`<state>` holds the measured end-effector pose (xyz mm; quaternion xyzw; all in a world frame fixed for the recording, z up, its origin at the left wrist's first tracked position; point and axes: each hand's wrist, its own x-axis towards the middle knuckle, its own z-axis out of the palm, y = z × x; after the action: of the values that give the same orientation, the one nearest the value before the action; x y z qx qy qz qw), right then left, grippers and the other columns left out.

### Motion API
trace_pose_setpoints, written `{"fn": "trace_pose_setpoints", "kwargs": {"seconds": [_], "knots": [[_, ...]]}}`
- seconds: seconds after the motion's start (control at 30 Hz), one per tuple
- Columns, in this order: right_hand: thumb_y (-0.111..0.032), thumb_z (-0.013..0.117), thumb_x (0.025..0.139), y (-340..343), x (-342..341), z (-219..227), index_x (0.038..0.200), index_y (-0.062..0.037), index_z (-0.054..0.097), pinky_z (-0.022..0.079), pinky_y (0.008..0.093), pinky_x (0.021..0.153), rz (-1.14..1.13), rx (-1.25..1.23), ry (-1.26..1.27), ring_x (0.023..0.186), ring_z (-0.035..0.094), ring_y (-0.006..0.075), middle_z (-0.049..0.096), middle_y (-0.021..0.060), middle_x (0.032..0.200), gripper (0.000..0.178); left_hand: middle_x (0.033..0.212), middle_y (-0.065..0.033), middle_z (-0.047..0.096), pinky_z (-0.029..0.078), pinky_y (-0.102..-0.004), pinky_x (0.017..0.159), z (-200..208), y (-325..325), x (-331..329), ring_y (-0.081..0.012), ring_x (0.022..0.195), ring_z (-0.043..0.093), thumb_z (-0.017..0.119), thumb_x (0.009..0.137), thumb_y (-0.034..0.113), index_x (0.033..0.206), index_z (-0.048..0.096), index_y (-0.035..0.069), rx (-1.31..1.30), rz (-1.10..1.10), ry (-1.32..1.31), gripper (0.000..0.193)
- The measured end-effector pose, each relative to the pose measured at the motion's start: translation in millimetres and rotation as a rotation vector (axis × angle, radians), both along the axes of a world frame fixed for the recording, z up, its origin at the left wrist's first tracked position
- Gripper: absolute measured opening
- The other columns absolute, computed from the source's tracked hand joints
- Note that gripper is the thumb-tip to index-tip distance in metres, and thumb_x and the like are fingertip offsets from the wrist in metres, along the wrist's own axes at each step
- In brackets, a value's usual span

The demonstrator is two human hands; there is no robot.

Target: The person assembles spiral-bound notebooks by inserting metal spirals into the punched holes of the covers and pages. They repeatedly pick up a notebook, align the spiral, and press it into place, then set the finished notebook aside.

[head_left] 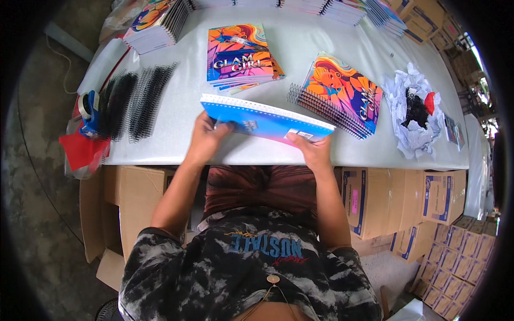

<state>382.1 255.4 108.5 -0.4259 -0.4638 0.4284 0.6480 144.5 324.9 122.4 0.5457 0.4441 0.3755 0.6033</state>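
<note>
Blue notebook (267, 120) held tilted between left hand (206, 140) and right hand (313, 150).

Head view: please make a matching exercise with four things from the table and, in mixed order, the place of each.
Things:
1. blue pad
2. black spiral coils
3. crumpled white paper
4. tape dispenser

Places:
A. right part of the table
B. left edge of the table
C. held in both hands
D. just right of the tape dispenser

Pairs: 1-C, 2-D, 3-A, 4-B
</note>
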Motion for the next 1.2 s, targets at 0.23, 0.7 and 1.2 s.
{"fn": "trace_pose_setpoints", "kwargs": {"seconds": [0.23,0.7,1.2], "knots": [[0.002,0.066,0.076,4,3,35,0.1,0.0045,0.062,0.047,0.0233,0.075,0.097,0.066,-0.054,0.085,0.059,0.0098,0.065,0.009,0.097,0.024,0.099,-0.0116,0.059,0.045,-0.036,0.08,-18,9,-13,-0.0256,0.092,0.057,0.053,0.079,0.001,0.102,0.055,0.0,0.535,-0.078,0.634,0.023],[0.001,0.063,0.08,6,6,32,0.108,0.005,0.06,0.044,0.0262,0.086,0.169,0.107,-0.16,0.096,0.058,0.0137,0.062,0.0134,0.107,0.028,0.089,-0.0092,0.065,0.047,-0.0395,0.073,38,89,-116,-0.0305,0.082,0.062,0.057,0.081,0.044,0.096,0.069,0.019,0.38,0.596,1.255,0.032],[0.003,0.061,0.081,13,5,32,0.11,0.0044,0.059,0.046,0.0219,0.079,0.095,0.101,-0.247,0.089,0.057,0.0092,0.063,0.01,0.107,0.029,0.069,0.0027,0.042,0.028,-0.02,0.054,60,42,-47,-0.005,0.059,0.031,0.044,0.094,0.037,0.082,0.054,0.004,0.47,-0.129,0.301,0.036]]}}
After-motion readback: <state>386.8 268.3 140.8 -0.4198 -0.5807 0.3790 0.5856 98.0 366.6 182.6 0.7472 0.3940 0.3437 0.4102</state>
